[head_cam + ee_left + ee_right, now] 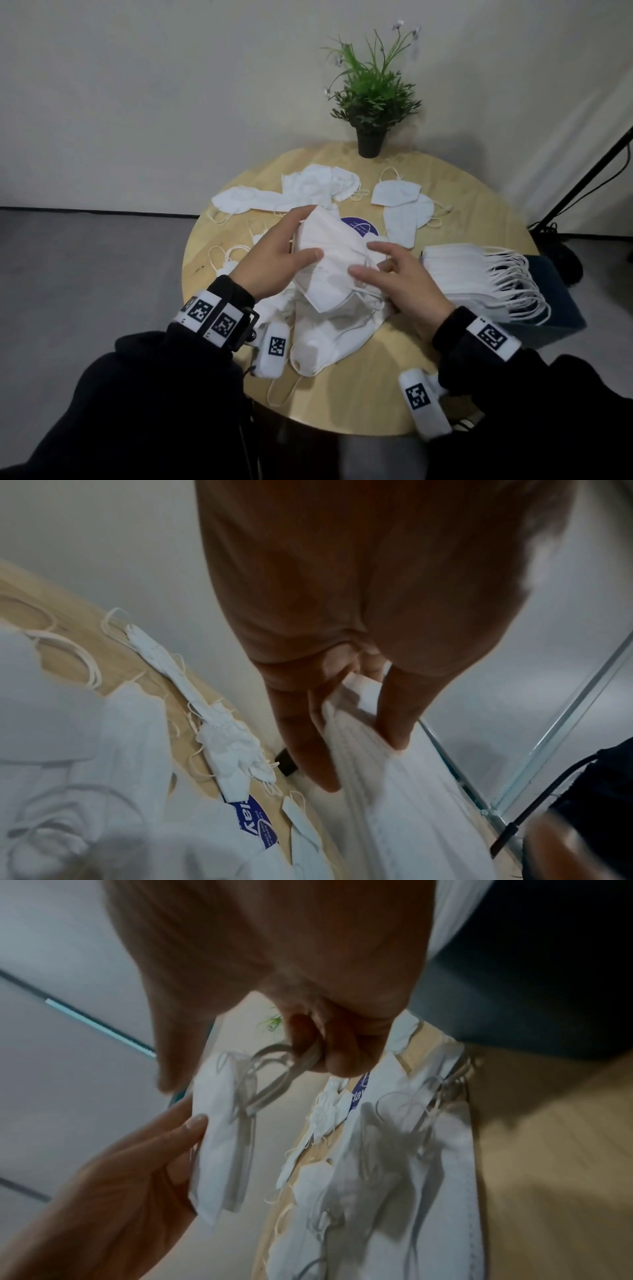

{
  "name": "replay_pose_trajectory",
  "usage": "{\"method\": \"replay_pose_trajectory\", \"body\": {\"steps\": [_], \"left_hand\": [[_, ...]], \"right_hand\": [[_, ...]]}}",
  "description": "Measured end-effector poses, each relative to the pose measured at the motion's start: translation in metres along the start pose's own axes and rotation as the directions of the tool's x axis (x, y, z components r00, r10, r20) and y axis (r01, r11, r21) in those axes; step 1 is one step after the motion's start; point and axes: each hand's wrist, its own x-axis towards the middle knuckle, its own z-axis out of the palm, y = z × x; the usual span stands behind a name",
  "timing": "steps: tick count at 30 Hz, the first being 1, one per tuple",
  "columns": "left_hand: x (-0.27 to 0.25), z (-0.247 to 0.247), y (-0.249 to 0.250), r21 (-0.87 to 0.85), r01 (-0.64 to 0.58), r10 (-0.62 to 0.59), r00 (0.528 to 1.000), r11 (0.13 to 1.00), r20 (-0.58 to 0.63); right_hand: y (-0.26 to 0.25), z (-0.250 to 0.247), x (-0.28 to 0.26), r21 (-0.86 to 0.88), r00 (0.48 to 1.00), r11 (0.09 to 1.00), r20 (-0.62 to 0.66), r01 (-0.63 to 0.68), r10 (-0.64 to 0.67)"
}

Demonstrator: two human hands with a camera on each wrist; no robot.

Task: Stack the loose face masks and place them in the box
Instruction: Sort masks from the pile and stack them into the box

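Note:
Above the middle of the round wooden table (469, 192), I hold a small stack of folded white masks (329, 263). My left hand (310, 233) grips the stack's left side, thumb on top (394, 718) and fingers behind. At the stack's right end my right hand (363, 258) has its curled fingers (335, 1047) hooked round the bunched ear loops (270, 1053). A dark blue box (555, 308) stands at the table's right edge, with a pile of flat white masks (479, 274) lying at its top. Loose masks (318, 185) lie at the back.
More loose masks (397, 195) lie right of centre, and others (329, 339) spread under my hands. A purple round sticker (361, 228) marks the tabletop. A potted plant (371, 102) stands at the far edge. A black stand leg (589, 171) slants down on the right.

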Motion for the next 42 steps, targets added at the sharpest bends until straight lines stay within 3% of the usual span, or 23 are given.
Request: {"method": "replay_pose_trajectory", "body": {"steps": [2,5,7,9,10,11,12,14,16,18,22,27,30,35,36,39,42], "left_hand": [[-0.001,0.001,-0.001,0.006,0.004,-0.004,1.0,1.0,0.026],[-0.002,-0.003,-0.004,0.062,0.038,-0.042,0.997,0.997,0.07],[-0.005,-0.006,-0.004,0.122,0.07,-0.081,0.993,0.99,0.088],[-0.007,-0.006,-0.002,0.112,0.076,-0.086,0.992,0.991,0.091],[-0.009,-0.004,0.001,0.086,0.061,-0.07,0.993,0.994,0.099],[-0.01,0.0,0.004,0.062,0.042,-0.048,0.993,0.997,0.108],[-0.011,0.004,0.007,0.051,0.022,-0.028,0.993,0.998,0.117],[-0.012,0.012,0.01,0.05,-0.006,0.0,0.993,0.999,0.12],[-0.012,0.02,0.012,0.029,-0.008,0.004,0.994,1.0,0.113],[-0.013,0.03,0.018,0.031,-0.035,0.032,0.996,0.999,0.082],[-0.01,0.059,0.047,0.114,-0.196,0.198,0.98,0.974,-0.003],[-0.004,0.122,0.079,0.23,-0.37,0.377,0.926,0.9,0.012],[0.002,0.16,0.073,0.29,-0.395,0.409,0.913,0.872,0.014],[0.003,0.192,0.05,0.377,-0.363,0.368,0.928,0.852,0.062],[0.004,0.196,0.047,0.438,-0.362,0.349,0.93,0.823,0.113],[0.006,0.201,0.036,0.681,-0.389,0.337,0.916,0.621,0.216],[0.002,0.201,0.031,0.718,-0.407,0.409,0.893,0.565,0.185]], "right_hand": [[0.005,0.002,-0.002,-0.05,0.996,0.999,0.082,0.02,-0.016],[0.006,-0.004,-0.003,-0.056,0.999,0.998,0.031,-0.039,0.041],[0.0,-0.01,-0.003,0.105,0.993,0.988,-0.025,-0.114,0.117],[-0.01,-0.015,-0.007,0.451,0.982,0.874,0.022,-0.179,0.19],[-0.014,-0.017,-0.009,0.569,0.983,0.804,0.045,-0.171,0.178],[-0.016,-0.019,-0.01,0.595,0.989,0.792,0.04,-0.135,0.139],[-0.015,-0.02,-0.012,0.524,0.996,0.848,0.004,-0.077,0.088],[-0.013,-0.024,-0.018,0.198,0.999,0.979,-0.027,0.041,-0.036],[-0.012,-0.035,-0.027,-0.004,0.996,0.996,-0.023,0.09,-0.09],[-0.015,-0.05,-0.035,-0.041,0.992,0.993,-0.056,0.107,-0.109],[-0.024,-0.089,-0.052,-0.028,0.969,0.981,-0.152,0.193,-0.195],[-0.022,-0.144,-0.065,0.035,0.881,0.968,-0.424,0.249,-0.211],[-0.015,-0.164,-0.069,0.029,0.861,0.971,-0.471,0.236,-0.195],[0.002,-0.183,-0.067,-0.089,0.897,0.988,-0.415,0.124,-0.15],[0.004,-0.184,-0.067,-0.142,0.909,0.985,-0.392,0.093,-0.142],[0.01,-0.187,-0.066,-0.332,0.928,0.943,-0.346,0.017,-0.138],[0.011,-0.188,-0.065,-0.492,0.92,0.87,-0.354,-0.029,-0.169]]}}
